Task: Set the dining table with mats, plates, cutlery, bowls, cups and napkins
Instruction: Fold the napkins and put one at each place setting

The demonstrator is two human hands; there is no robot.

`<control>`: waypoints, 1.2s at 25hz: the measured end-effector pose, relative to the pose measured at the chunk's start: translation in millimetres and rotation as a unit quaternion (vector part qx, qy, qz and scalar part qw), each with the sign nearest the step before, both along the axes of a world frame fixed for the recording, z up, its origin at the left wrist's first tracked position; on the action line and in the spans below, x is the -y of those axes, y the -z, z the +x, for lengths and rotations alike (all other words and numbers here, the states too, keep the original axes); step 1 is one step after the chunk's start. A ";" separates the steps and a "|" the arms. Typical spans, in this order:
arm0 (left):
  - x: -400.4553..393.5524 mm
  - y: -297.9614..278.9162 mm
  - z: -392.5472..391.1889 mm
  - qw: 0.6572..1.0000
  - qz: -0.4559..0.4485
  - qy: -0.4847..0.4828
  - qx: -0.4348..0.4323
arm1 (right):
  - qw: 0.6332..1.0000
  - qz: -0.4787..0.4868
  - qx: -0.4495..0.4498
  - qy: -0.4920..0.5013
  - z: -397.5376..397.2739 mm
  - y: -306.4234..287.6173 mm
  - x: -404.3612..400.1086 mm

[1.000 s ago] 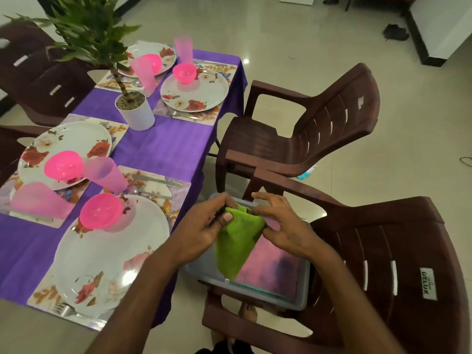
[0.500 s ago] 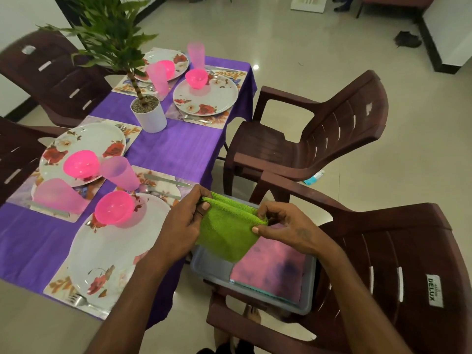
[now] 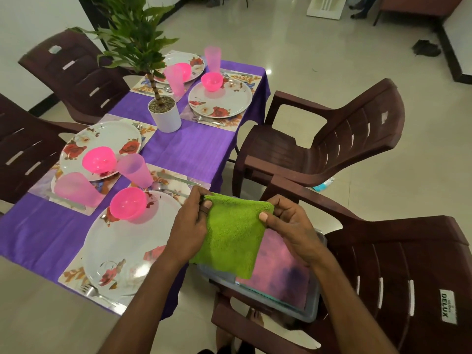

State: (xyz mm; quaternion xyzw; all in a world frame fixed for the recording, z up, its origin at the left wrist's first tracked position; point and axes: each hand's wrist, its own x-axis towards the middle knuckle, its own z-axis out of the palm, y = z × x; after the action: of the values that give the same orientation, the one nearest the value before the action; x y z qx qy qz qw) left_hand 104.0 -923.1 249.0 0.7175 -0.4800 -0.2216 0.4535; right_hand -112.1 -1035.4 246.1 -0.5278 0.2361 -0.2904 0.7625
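Note:
A folded green napkin [image 3: 231, 238] hangs spread between my two hands. My left hand [image 3: 190, 223] pinches its upper left corner and my right hand [image 3: 290, 227] pinches the upper right corner. The napkin hangs over a grey tray [image 3: 310, 306] that holds a pink cloth [image 3: 278, 269] and rests on the seat of the near brown chair [image 3: 403, 272]. Just left of the napkin lies the nearest floral plate [image 3: 127, 249] on its mat [image 3: 74, 274], with a pink bowl [image 3: 127, 203], a pink cup [image 3: 134, 169], a knife [image 3: 175, 178] and a fork [image 3: 98, 293].
The purple-clothed table [image 3: 194, 149] carries three more place settings with floral plates, pink bowls and pink cups. A potted plant [image 3: 163, 116] stands mid-table. Brown plastic chairs ring the table, one at right [image 3: 324, 141]. Shiny tile floor lies beyond.
My hands have lifted the green napkin off the tray and pulled it wider apart, toward the table's near edge. The view has tilted up and shows more of the room.

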 end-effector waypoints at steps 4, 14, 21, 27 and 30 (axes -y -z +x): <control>7.8 8.6 -6.0 0.997 -0.007 -0.039 -0.068 | 0.988 0.110 0.009 0.111 17.0 2.9 -6.2; 11.1 40.6 -0.7 0.944 -0.003 -0.207 -0.259 | 0.979 0.177 -0.012 0.105 25.0 22.3 -19.2; -4.9 34.6 10.9 0.911 0.021 -0.156 -0.382 | 0.990 0.108 -0.093 -0.024 47.7 23.2 3.9; 10.3 62.8 87.5 0.901 -0.028 -0.119 -0.417 | 0.989 -0.007 -0.149 -0.024 145.5 24.4 66.7; 42.8 85.2 122.0 0.930 -0.046 -0.170 -0.323 | 0.969 -0.098 -0.226 0.034 213.6 41.2 98.3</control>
State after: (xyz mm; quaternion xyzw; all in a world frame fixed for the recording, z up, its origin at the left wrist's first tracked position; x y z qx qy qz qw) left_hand 226.0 -965.9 163.8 0.6562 -0.1880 -0.3384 0.6477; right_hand 101.5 -1133.7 204.9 -0.6435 0.3905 -0.2114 0.6235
